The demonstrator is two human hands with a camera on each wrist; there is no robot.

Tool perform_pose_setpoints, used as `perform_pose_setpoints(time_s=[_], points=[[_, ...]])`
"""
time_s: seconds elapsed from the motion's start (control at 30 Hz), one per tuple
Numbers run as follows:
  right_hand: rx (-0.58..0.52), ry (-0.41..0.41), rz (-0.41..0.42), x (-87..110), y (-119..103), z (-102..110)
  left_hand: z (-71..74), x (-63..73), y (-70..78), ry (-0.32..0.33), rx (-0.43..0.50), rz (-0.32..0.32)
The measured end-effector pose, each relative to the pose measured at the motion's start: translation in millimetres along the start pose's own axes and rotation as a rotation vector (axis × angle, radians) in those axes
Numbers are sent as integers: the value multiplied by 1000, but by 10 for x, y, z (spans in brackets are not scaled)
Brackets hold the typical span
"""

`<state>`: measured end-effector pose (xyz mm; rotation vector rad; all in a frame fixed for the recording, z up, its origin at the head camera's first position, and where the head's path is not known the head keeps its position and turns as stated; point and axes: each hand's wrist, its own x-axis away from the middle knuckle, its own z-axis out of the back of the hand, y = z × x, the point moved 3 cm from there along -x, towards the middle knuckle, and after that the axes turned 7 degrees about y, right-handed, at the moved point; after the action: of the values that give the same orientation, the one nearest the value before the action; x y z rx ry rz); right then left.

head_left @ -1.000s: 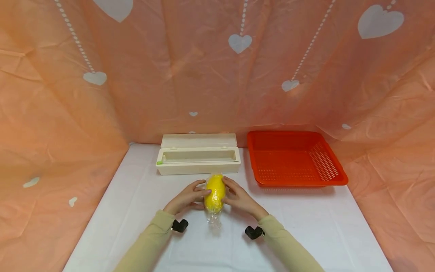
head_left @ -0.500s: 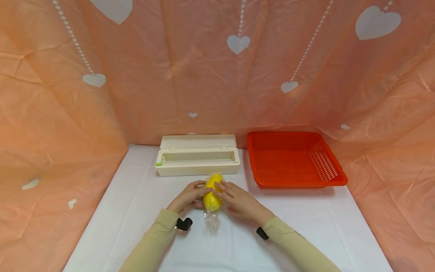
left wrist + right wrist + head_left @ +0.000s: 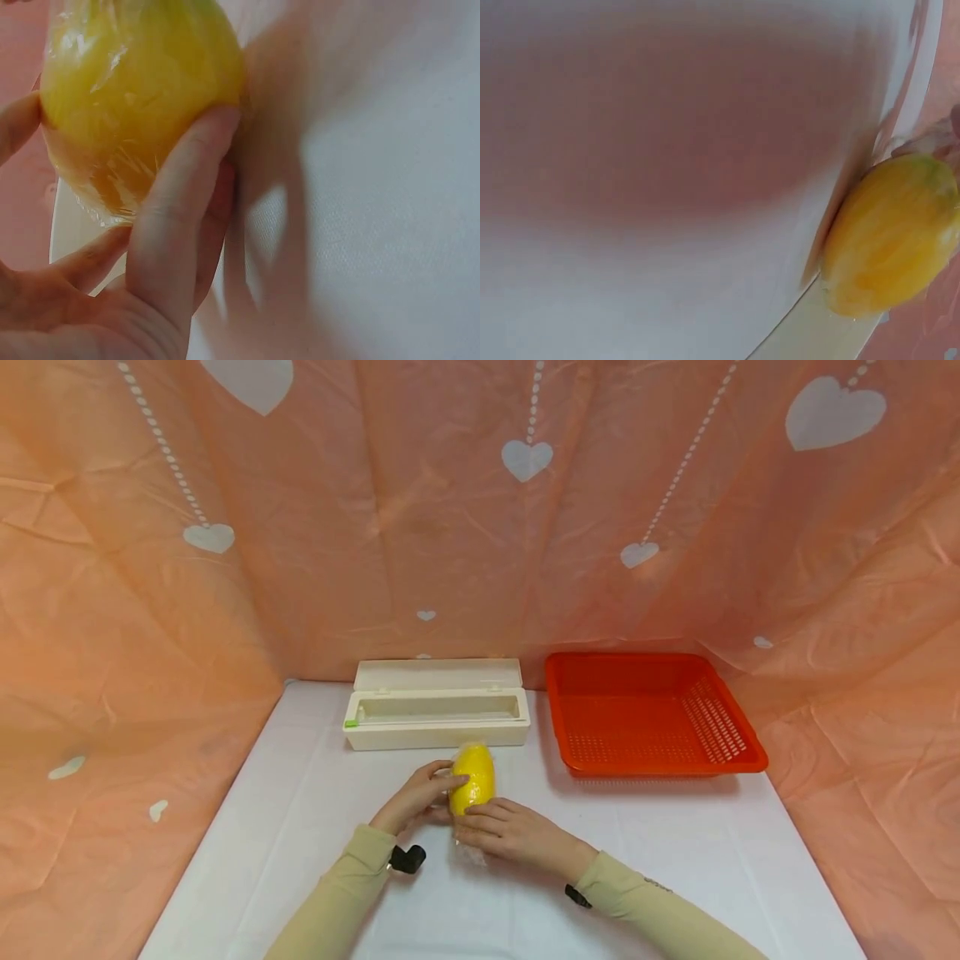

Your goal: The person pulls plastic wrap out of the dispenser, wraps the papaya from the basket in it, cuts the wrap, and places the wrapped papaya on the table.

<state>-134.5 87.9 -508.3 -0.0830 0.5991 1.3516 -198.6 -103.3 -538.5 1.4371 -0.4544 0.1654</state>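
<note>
A yellow oval fruit, mango-like in shape, is wrapped in clear cling film and stands on end, slightly tilted, in the head view. My left hand holds it from the left, thumb across its near side and fingers behind. In the left wrist view that thumb presses the film-covered fruit. At the fruit's near end, my right hand pinches the loose tail of cling film; its thumb is hidden. The right wrist view shows the fruit at the right edge.
Behind the hands lies a long white cling film dispenser, lid raised, with a green piece at its left end. An orange-red plastic basket stands at the back right of the white-covered table. A peach curtain encloses the table.
My right hand has moved from the fruit's right side down to its near end, over the film tail. The left hand has kept its hold, and the fruit has shifted and tilted slightly.
</note>
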Motion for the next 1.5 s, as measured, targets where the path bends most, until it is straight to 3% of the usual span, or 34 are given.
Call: perform_pose_setpoints(time_s=[0.23,0.37,0.43,0.67,0.83,0.97,1.1,1.33,1.5], points=[[-87,64,-11,-18,-22,-16,-14,6,19,2,4,-1],[-131,105,-71,-27,22,6,-30,-2,34,1,20,-1],[-198,137,-149,-41,60,14,-39,-8,45,-4,24,-5],[-444,308,-539,-81,225,-56,-59,-6,85,-7,51,1],[-552,347,-745,-59,301,-135,-91,18,74,4,74,9],[-645,346,-870,-31,361,-204,-108,35,37,11,84,18],[-743,319,-936,-2,425,-273,-116,45,29,4,91,20],[-1020,174,-1111,43,513,-371,-106,40,30,-19,83,0],[-1174,123,-1138,47,527,-419,-87,84,20,-24,34,-23]])
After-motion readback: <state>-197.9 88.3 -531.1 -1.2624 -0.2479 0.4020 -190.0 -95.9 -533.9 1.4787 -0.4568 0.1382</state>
